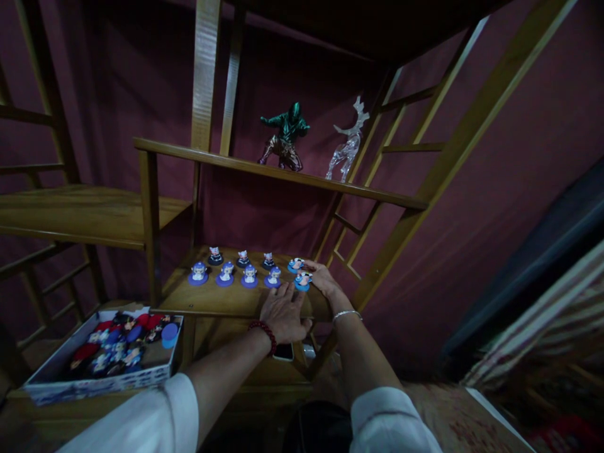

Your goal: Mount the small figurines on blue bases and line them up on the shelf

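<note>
Figurines on purple bases [249, 276] line shelf [207, 301]; left hand [284, 314] outstretched near last, gripping nothing visible: overreach could nudge it. Blue-based figurines [302, 282] at right end; right hand [323, 280] at them, grasp unclear: careless brush might topple one.

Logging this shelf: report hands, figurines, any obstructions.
Right hand at two round-based blue figurines, grip unclear. Left hand open near purple-and-white round-based figurines. Dark-based figurines behind those.

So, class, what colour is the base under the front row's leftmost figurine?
Purple; the base shows best in the head view.
</note>
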`<state>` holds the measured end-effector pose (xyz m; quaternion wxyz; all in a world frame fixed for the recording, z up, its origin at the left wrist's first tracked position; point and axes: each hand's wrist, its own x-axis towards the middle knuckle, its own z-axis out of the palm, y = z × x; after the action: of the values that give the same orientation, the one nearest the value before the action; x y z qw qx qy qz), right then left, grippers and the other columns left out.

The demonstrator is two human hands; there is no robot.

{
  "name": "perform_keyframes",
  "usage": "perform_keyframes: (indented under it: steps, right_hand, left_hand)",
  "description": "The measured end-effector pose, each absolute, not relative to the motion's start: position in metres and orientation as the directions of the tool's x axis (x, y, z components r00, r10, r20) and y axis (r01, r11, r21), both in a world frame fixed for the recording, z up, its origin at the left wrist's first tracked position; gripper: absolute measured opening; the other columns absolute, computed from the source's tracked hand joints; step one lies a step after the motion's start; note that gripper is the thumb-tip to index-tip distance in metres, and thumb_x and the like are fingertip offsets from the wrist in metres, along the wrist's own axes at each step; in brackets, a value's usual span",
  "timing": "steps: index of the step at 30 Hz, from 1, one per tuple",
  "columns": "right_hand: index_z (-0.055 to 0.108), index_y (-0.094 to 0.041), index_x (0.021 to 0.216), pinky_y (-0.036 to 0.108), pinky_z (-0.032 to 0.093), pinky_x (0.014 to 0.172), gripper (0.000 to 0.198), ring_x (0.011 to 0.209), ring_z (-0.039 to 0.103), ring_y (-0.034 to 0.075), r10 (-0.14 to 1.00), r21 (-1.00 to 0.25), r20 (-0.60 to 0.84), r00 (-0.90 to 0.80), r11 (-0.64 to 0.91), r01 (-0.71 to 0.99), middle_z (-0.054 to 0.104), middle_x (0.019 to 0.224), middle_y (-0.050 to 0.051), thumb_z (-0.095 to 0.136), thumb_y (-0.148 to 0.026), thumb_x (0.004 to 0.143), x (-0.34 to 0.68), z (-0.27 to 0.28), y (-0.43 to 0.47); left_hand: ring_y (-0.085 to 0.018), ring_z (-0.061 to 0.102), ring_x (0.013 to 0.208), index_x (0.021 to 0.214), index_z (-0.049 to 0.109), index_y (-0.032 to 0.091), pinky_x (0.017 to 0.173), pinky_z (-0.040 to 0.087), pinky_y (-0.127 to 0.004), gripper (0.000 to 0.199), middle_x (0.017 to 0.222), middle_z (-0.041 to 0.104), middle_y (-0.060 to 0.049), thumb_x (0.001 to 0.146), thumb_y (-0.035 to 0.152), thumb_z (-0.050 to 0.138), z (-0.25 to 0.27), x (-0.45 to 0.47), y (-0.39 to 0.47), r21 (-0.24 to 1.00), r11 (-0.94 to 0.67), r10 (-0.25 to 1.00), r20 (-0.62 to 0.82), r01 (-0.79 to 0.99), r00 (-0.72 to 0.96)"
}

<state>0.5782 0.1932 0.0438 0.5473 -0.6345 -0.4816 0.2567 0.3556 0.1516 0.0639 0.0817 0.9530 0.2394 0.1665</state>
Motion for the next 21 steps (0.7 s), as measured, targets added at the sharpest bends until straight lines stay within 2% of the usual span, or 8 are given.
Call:
perform_keyframes:
  steps: [5, 15, 21]
  right_hand:
    - [0.065, -0.017, 0.097, 0.03, 0.051, 0.073, 0.045, 0.08, 0.062, 0.019, 0.906, -0.949, 0.184, 0.382, 0.063, 0.308, 0.067, 0.093, 0.004, 0.07, -0.023, 0.053, 0.5762, 0.0464, 0.192]
    - [0.062, -0.016, 0.102, 0.031, 0.05, 0.075, 0.048, 0.081, 0.062, 0.018, 0.901, -0.922, 0.172, 0.399, 0.005, 0.387, 0.067, 0.095, 0.005, 0.07, -0.025, 0.056, 0.5771, 0.0476, 0.1919]
    - [0.059, -0.02, 0.105, 0.031, 0.046, 0.084, 0.043, 0.095, 0.058, 0.017, 0.888, -0.928, 0.227, 0.4, 0.074, 0.364, 0.064, 0.104, 0.004, 0.064, -0.023, 0.062, 0.5716, 0.0492, 0.183]
  left_hand:
    - [-0.027, 0.019, 0.127, 0.131, 0.031, 0.018, 0.102, 0.017, -0.044, 0.068, 0.14, 0.026, -0.011, 0.075, 0.056, 0.032, 0.0655, 0.3551, 0.1507, 0.243, -0.868, 0.489, 0.256, 0.434, 0.834]
    - [-0.027, 0.021, 0.126, 0.129, 0.034, 0.018, 0.101, 0.018, -0.044, 0.065, 0.138, 0.03, -0.012, 0.075, 0.054, 0.035, 0.0656, 0.3556, 0.1497, 0.24, -0.866, 0.494, 0.281, 0.438, 0.823]
    - [-0.027, 0.023, 0.126, 0.128, 0.035, 0.018, 0.101, 0.019, -0.045, 0.064, 0.139, 0.029, -0.011, 0.075, 0.054, 0.035, 0.0639, 0.3551, 0.1514, 0.237, -0.873, 0.482, 0.289, 0.426, 0.827]
